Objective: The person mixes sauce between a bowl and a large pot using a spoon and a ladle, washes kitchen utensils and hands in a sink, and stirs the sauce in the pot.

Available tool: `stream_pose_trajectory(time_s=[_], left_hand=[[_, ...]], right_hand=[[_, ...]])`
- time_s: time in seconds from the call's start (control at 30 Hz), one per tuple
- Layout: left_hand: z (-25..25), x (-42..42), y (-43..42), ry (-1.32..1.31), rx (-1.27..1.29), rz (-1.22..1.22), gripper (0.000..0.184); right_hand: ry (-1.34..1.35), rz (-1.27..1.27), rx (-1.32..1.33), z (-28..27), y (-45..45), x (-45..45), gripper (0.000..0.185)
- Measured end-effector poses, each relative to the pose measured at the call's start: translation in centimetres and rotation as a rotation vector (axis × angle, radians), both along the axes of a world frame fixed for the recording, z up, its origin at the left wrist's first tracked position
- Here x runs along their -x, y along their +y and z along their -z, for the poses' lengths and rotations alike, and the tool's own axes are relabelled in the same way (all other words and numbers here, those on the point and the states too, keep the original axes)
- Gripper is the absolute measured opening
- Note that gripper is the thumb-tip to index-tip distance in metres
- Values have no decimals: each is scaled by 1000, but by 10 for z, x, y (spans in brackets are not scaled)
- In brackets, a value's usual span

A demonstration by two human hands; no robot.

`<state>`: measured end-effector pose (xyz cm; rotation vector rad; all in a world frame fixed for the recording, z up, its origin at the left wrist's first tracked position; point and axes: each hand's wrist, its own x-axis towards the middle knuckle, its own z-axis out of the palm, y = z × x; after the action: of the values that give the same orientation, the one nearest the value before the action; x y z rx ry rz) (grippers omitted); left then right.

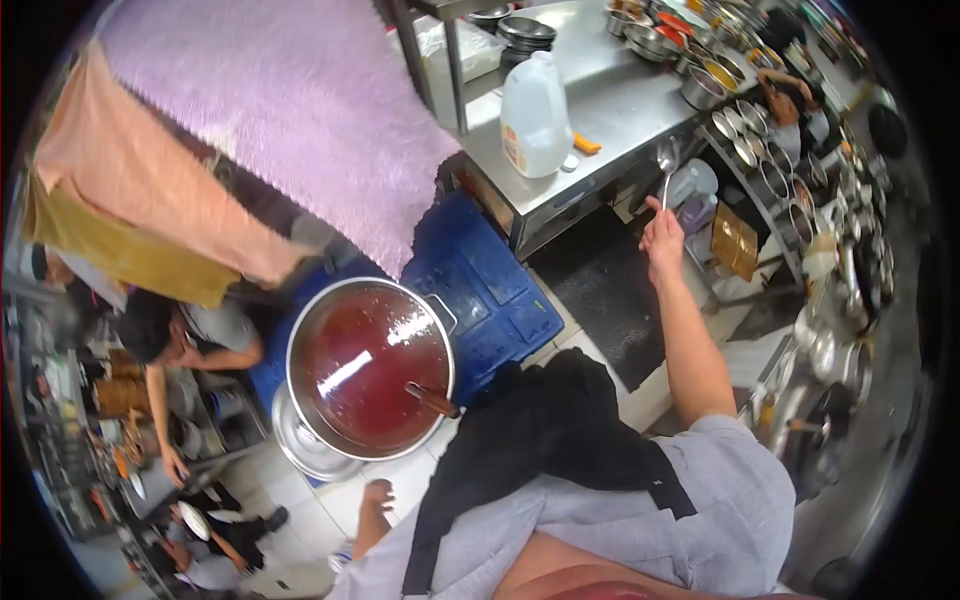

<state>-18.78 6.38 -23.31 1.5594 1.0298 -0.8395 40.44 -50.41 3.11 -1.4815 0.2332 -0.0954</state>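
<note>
My right hand (661,243) is stretched out to the right, closed around the handle of a metal spoon (666,165) whose bowl points away from me. My left hand (376,498) hangs low beside the large metal pot, fingers loosely curled and apart, with nothing visible in it. The pot (449,372) holds red liquid (375,385), and the brown handle of a utensil (434,400) sticks out over its near right rim. A round metal lid (300,440) lies partly under the pot's left side. Beneath the pot is a blue plastic surface (490,285).
A steel counter (610,95) carries a plastic jug (535,115), a small white cap (570,162) and an orange-handled item (587,144). Pink cloth (290,110) hangs over the far left. A black mat (610,300) lies on the floor. Other people (205,335) are nearby.
</note>
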Motion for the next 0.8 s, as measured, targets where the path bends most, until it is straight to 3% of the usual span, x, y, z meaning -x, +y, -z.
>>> stream_pose_trajectory(time_s=[0.07,0.13,0.27,0.3,0.37,0.47,0.5,0.57,0.6,0.8], left_hand=[[-4,-30,-21,295,-41,-360,30],[-28,-57,-63,142,-57,-510,35],[-12,-85,-136,144,-4,-562,35],[6,-77,-152,99,-3,-301,32],[-9,-105,-195,127,26,-157,27],[-9,-158,-273,248,152,-617,25],[-35,-181,-288,60,9,-382,25],[-4,-176,-320,-78,90,-487,31],[-23,-203,-332,89,133,-764,33],[-59,-205,-369,114,-4,-889,43]], right_hand=[[-223,-30,109,-9,3,-31,37],[-233,-147,282,-19,-15,-76,40],[-504,-132,636,-72,-42,-201,40],[-643,-156,644,-93,-41,-237,39],[-868,-194,770,-134,-39,-304,38],[-1081,-264,1059,-203,-22,-369,36],[-1067,-296,1102,-216,-12,-391,36],[-1063,-357,1193,-234,16,-423,36],[-1083,-362,1226,-241,34,-431,37],[-1010,-291,1457,-240,124,-443,50]])
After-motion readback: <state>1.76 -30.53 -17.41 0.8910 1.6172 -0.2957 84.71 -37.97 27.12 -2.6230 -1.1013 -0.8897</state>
